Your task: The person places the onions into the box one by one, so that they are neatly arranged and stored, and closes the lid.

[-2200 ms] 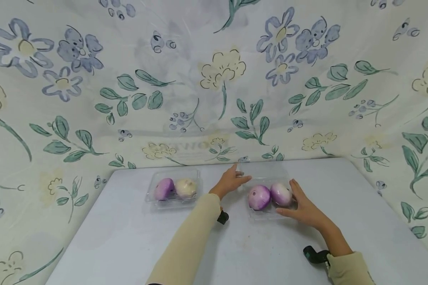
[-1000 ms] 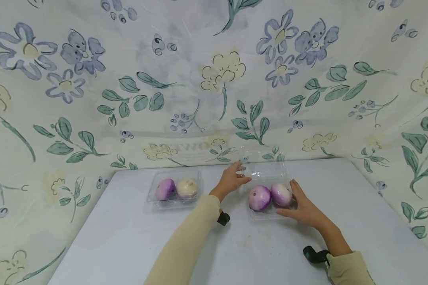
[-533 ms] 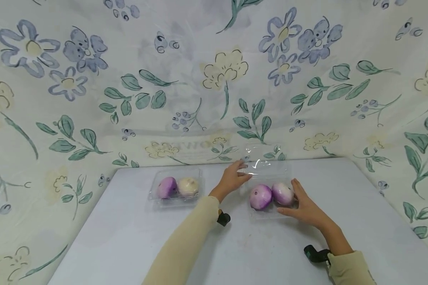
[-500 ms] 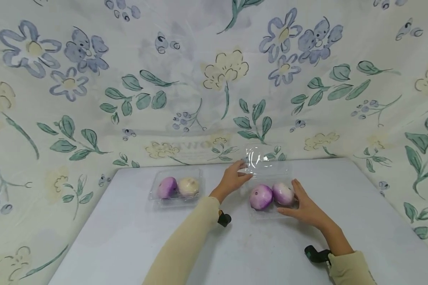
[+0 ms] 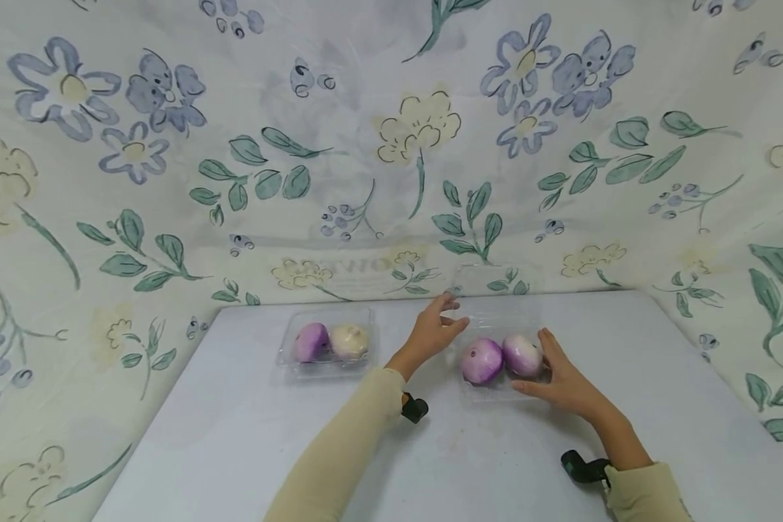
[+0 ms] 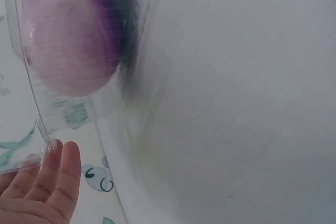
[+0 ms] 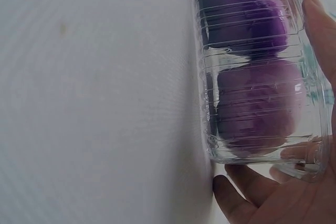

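A clear plastic clamshell container [image 5: 496, 394] stands right of centre, its lid [image 5: 496, 313] raised at the back. In it sit two purple onions, the left one [image 5: 482, 361] darker and the right one [image 5: 523, 355] paler. My left hand [image 5: 431, 328] is at the lid's left side; in the left wrist view its fairly straight fingers [image 6: 68, 177] touch the lid's edge. With thumb in front and fingers behind, my right hand [image 5: 564, 380] holds the container's right end. The right wrist view shows those fingers [image 7: 252, 187] round the ribbed end wall.
Another clear container [image 5: 283, 357], lid down, stands to the left with a purple onion [image 5: 311, 343] and a whitish onion [image 5: 349, 341] inside. The white table [image 5: 235, 435] ends at a flower-printed cloth [image 5: 365, 145]. Black cameras [image 5: 414, 409] are strapped to both wrists.
The lid has risen from lying back low behind the container to standing higher against the cloth. Both hands keep nearly the same place, and the head view has shifted slightly.
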The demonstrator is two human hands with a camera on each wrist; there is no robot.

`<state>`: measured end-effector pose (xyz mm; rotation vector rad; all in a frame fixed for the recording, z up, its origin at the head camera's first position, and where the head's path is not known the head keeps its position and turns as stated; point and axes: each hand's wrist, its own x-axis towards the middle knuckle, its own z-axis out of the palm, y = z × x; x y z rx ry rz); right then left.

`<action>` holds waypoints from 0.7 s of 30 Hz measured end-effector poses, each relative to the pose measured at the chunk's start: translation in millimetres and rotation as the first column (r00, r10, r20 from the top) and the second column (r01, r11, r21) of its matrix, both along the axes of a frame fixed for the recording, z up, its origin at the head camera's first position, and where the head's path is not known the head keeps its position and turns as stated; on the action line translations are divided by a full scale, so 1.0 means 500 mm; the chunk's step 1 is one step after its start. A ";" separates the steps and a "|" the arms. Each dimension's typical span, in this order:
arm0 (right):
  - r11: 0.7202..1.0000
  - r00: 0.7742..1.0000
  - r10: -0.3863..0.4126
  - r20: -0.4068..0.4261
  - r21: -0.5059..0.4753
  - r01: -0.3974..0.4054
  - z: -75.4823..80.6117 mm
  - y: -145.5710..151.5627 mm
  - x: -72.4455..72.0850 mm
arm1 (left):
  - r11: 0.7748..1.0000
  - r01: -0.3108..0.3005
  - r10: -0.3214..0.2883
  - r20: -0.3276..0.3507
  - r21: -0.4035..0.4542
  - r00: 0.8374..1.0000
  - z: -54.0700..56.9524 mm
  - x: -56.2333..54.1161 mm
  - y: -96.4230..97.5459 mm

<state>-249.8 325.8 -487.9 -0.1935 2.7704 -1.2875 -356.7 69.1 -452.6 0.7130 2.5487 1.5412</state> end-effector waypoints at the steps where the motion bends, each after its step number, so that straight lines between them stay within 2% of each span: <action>1: 1.000 1.000 0.000 -0.001 0.000 0.000 0.000 0.001 0.000 | 1.000 0.002 -0.002 -0.002 0.008 1.000 0.000 0.001 0.001; 11: 1.000 1.000 0.003 -0.005 -0.008 -0.003 0.002 0.003 0.001 | 0.999 0.037 -0.035 -0.044 0.034 0.998 -0.005 0.010 -0.001; 21: 1.000 1.000 -0.001 -0.002 -0.006 0.001 0.003 0.001 0.002 | 0.997 0.074 -0.074 -0.010 0.025 0.997 -0.007 0.021 -0.012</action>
